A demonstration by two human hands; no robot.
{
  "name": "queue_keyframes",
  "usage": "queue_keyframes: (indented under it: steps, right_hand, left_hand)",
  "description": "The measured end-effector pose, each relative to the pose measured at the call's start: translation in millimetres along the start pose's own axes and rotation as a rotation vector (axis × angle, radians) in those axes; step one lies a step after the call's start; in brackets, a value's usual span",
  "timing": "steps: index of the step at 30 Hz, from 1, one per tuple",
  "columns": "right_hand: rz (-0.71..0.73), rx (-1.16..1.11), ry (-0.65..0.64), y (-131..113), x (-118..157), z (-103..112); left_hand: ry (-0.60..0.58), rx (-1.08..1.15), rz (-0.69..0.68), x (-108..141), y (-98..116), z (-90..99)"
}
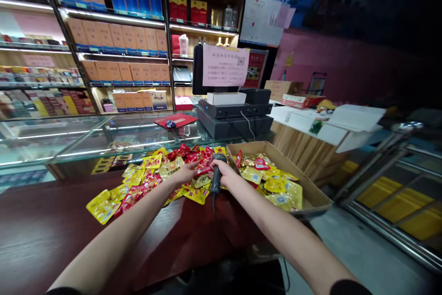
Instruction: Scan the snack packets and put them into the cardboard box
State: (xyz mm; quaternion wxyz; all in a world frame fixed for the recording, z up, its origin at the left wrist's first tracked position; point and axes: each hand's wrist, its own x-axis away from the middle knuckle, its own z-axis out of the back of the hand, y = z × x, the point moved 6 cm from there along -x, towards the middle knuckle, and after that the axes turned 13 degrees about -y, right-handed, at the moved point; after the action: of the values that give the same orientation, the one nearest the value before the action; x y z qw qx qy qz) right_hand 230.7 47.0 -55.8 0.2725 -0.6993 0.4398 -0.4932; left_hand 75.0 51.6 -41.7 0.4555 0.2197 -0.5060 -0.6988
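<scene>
My right hand [221, 170] is wrapped round a dark handheld scanner [216, 180], its cable hanging down toward me. Left of it, my left hand [186, 173] reaches over a heap of red and yellow snack packets [148, 180] on the dark red counter [44, 221]. The fingers of my left hand look spread and touch the packets; nothing is clearly held in them. An open cardboard box [311, 189] with more yellow and red packets [274, 184] stands to the right of the scanner.
Behind the heap are a glass display counter [83, 136], a mouse [170, 124] on a red pad [183, 120], and a register [235, 122] with a pink paper sign [224, 67]. Shelves of boxed goods [124, 74] line the back. Metal railing [390, 221] stands at the right.
</scene>
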Motion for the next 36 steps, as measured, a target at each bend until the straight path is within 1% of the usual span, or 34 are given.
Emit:
queue_keyframes:
  steps: [3,6,8,11,13,16,20,24,27,31,36]
  right_hand:
    - [-0.006,-0.058,-0.004,5,2,-2]
    - [0.046,-0.100,-0.037,5,5,-10]
    - [0.080,-0.124,-0.093,5,7,-21]
    - [0.115,-0.146,-0.205,5,12,-43]
    - [0.128,-0.150,-0.269,5,16,-56]
    - [0.129,-0.138,-0.329,5,22,-71]
    - [0.098,-0.086,-0.384,10,29,-83]
    - [0.061,0.015,-0.416,26,34,-94]
    - [0.069,0.113,-0.388,40,35,-98]
    - [0.123,0.205,-0.365,47,36,-103]
    - [0.151,0.266,-0.397,41,41,-114]
  left_hand:
    - [0.044,-0.079,-0.023,-2,0,-5.5]
    - [0.109,-0.161,-0.043,2,1,-0.4]
    - [0.165,-0.185,-0.048,6,-1,6.4]
    - [0.275,-0.096,-0.029,12,-8,21.3]
    - [0.309,0.013,-0.009,17,-14,31.0]
    - [0.270,0.162,0.010,25,-20,42.1]
    - [0.211,0.389,0.068,38,-28,55.6]
    - [0.196,0.571,0.133,50,-40,70.0]
    - [0.186,0.640,0.147,55,-46,77.2]
    - [0.162,0.663,0.136,59,-49,76.7]
    - [0.136,0.649,0.155,57,-60,67.3]
